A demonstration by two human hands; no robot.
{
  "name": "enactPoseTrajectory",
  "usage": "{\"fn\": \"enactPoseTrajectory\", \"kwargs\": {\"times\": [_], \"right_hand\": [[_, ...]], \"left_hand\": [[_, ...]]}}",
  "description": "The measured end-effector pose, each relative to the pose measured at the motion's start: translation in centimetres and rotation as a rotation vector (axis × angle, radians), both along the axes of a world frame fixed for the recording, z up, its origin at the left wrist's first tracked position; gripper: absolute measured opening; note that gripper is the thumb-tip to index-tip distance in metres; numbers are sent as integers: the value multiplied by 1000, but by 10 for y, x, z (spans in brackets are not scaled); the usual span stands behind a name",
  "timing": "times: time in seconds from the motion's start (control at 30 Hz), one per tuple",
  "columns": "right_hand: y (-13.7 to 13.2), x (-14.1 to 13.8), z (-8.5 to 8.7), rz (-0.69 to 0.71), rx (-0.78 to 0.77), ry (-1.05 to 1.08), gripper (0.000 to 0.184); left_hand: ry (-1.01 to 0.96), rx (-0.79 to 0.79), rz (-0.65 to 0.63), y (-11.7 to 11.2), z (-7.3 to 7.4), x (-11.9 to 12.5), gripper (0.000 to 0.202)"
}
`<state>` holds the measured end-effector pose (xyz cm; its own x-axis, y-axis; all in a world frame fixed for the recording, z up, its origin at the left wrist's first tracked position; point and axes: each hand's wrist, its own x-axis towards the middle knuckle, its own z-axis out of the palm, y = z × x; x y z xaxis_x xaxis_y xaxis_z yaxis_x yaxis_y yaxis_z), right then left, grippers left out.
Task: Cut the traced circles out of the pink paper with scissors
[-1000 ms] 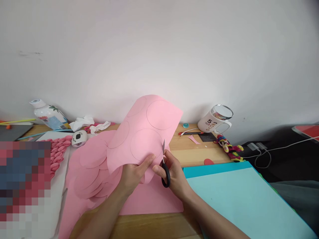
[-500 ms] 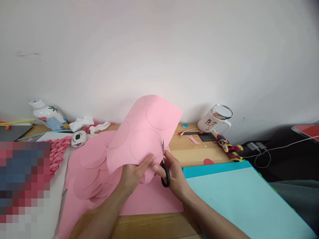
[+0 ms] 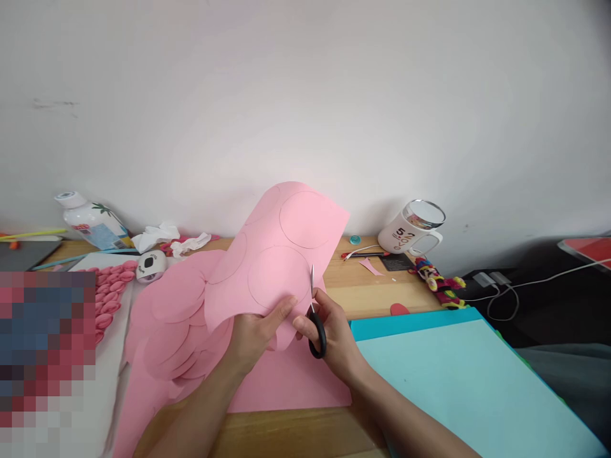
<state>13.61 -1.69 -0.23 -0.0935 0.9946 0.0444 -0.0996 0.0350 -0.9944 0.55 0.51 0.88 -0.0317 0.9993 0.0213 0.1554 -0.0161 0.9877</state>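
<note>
While the pink sheet [image 3: 272, 261] is held up above the table [image 3: 267, 436] in front of the person, the drawn circle [image 3: 279, 280] nearest the scissors [image 3: 319, 337] could, it is judged, be spoiled if the blade were allowed to stray inside its thin line, since the tip is pointed upward close to the circle's right-hand side. A jagged edge or a small tear could also be caused by the curl of the paper: its upper part is bowed over with no hand on it, and any sway there would be passed down to where the blade is met. A finger could be nicked, too, were the left thumb slid rightward, as it is laid on the sheet's face just beside the hands' meeting place. By the left hand [image 3: 260, 331] the lower edge is pinched, thumb on top; its fingertips are mostly hidden by the paper. By the right hand [image 3: 331, 327] the black handles are gripped, with the forefinger bent beside the blade's base and the thumb aimed left. The left forearm is slanted up from the lower left, the right from the lower right, so that both hands are brought nearly together. How widely the blades are parted cannot be told.
</note>
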Motion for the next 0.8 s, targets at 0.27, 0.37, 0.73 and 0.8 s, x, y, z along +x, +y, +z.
{"fn": "enactPoseTrajectory", "kwargs": {"times": [0.27, 0.37, 0.73, 0.8], "right_hand": [[-1, 1, -3, 6, -16, 13, 34], [1, 2, -4, -3, -8, 33, 37], [3, 5, -5, 7, 28, 65, 38], [2, 5, -6, 5, 25, 62, 37]], "left_hand": [[-51, -1, -47, 1, -2, 1, 18], [-38, 8, -54, 2, -2, -1, 18], [-118, 45, -116, 4, 6, -1, 36], [-111, 55, -120, 4, 5, -2, 38]]}}
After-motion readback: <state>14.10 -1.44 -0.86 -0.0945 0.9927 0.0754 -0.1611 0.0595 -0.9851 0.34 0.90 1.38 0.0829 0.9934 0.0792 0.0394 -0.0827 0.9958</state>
